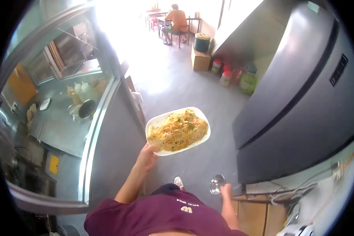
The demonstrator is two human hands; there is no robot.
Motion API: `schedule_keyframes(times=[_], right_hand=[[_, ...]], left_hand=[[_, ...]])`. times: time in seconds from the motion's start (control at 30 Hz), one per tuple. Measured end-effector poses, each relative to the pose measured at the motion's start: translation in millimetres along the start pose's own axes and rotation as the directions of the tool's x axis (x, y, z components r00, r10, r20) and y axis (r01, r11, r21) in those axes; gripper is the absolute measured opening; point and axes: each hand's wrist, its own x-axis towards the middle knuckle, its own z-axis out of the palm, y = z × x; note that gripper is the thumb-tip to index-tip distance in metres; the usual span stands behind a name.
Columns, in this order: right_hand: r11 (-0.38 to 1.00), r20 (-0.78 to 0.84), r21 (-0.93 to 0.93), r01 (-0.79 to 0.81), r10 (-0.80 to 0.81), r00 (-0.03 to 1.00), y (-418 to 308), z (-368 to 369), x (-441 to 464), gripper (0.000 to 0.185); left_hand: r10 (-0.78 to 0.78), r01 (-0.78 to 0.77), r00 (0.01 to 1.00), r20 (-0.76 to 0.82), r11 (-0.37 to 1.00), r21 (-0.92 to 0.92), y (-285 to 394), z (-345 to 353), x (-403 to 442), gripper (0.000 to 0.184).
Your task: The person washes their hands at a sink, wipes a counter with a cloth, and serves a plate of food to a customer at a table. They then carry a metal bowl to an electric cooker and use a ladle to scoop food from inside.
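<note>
My left hand grips the near left edge of a white plate, held out in front of me above the floor. Noodles with bits of green and egg-yellow are heaped on it. Low at my right side, my right hand is closed on the rim of a small shiny metal bowl, whose inside faces up and looks bare. The fingertips under the plate are hidden.
Left stands a glass-walled counter with squeeze bottles. A dark fridge rises on the right. Ahead, jars and a cardboard box line the wall. A person sits at a far table.
</note>
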Motion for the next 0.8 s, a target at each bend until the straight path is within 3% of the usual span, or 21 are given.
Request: schedule_keyframes(times=[0.07, 0.23, 0.37, 0.47, 0.63, 0.7, 0.8], right_hand=[[0.999, -0.055, 0.032, 0.017, -0.016, 0.998, -28, -1, 20, 0.021], [0.994, 0.039, 0.084, -0.068, 0.065, 0.997, -79, 12, 77, 0.024], [0.962, 0.187, -0.148, -0.23, 0.256, 0.948, -90, 10, 133, 0.025], [0.941, 0.241, -0.182, -0.284, 0.322, 0.915, -124, -22, 181, 0.029], [0.932, 0.255, -0.31, -0.188, 0.272, 0.928, -244, -69, 311, 0.031], [0.95, 0.373, -0.31, 0.034, 0.089, 0.923, -310, -89, 379, 0.031], [0.928, 0.286, -0.282, 0.245, -0.162, 0.944, -433, -65, 483, 0.025]], left_hand=[[0.001, -0.001, 1.0, -0.003, 1.0, -0.003, 30, 8, 37, 0.054], [0.025, -0.03, 0.998, -0.062, 0.997, -0.074, 84, 11, 123, 0.051], [0.073, -0.079, 0.995, -0.068, 0.992, -0.1, 107, 18, 206, 0.052], [0.09, -0.104, 0.991, -0.094, 0.983, -0.152, 108, 5, 273, 0.052], [0.147, -0.18, 0.98, -0.135, 0.944, -0.275, 148, -7, 387, 0.053], [0.207, -0.26, 0.954, -0.217, 0.931, -0.255, 176, -18, 428, 0.051], [0.218, -0.32, 0.926, -0.309, 0.887, -0.333, 204, -71, 476, 0.048]])
